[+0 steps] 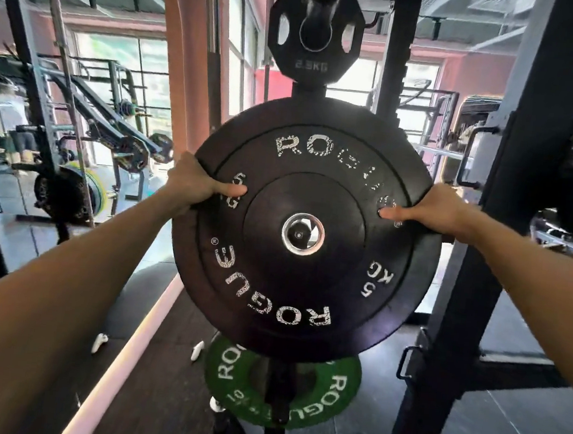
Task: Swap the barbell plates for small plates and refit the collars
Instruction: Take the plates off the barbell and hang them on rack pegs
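A black 5 kg plate (306, 229) is gripped at its side rims by the left hand (194, 184) and right hand (427, 210), thumbs pressed on its face, fingers hidden behind. Behind it a peg end is seen through its hub. A green plate (333, 395) below is partly covered; a small black plate (315, 29) is hung above.

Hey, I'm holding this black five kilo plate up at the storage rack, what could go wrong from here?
The left hand and right hand grip only the upper rim of the black plate, so it might slip. If it drops, it could strike the green plate or the earbuds on the floor.
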{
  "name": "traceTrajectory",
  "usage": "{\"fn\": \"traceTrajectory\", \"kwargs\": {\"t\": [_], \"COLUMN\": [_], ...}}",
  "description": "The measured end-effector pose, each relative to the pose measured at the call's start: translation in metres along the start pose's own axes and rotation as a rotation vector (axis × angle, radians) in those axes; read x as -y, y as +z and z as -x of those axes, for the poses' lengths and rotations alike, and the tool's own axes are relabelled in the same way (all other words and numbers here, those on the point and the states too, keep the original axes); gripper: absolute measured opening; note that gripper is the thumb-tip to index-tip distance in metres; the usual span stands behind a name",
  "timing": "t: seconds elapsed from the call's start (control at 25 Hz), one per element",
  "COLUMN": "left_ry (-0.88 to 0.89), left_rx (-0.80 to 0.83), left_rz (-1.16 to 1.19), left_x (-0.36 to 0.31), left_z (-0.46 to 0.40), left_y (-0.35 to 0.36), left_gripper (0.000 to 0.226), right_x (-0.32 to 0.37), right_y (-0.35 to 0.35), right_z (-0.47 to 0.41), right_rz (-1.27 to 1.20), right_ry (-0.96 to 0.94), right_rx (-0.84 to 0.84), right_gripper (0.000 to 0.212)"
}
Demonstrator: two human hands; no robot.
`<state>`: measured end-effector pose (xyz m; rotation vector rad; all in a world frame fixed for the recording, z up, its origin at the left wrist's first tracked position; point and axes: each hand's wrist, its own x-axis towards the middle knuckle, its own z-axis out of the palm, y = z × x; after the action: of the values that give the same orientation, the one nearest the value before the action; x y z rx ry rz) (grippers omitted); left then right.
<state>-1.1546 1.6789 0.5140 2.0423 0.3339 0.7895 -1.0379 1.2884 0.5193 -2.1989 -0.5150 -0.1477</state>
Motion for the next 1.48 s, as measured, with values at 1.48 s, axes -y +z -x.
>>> {"fn": "traceTrajectory", "kwargs": {"t": [1.48], "left_ry": [-0.017], "left_rx": [-0.106], "left_rz": [-0.354], "left_x": [0.042], "left_z": [-0.115], "left_y": [0.090], "left_gripper": [0.113], "right_x": [-0.046], "right_y": [0.063], "right_z": [-0.175], "right_rz": [0.143], "right_ry": [0.104], "right_rx": [-0.171], "right_gripper": [0.113]}}
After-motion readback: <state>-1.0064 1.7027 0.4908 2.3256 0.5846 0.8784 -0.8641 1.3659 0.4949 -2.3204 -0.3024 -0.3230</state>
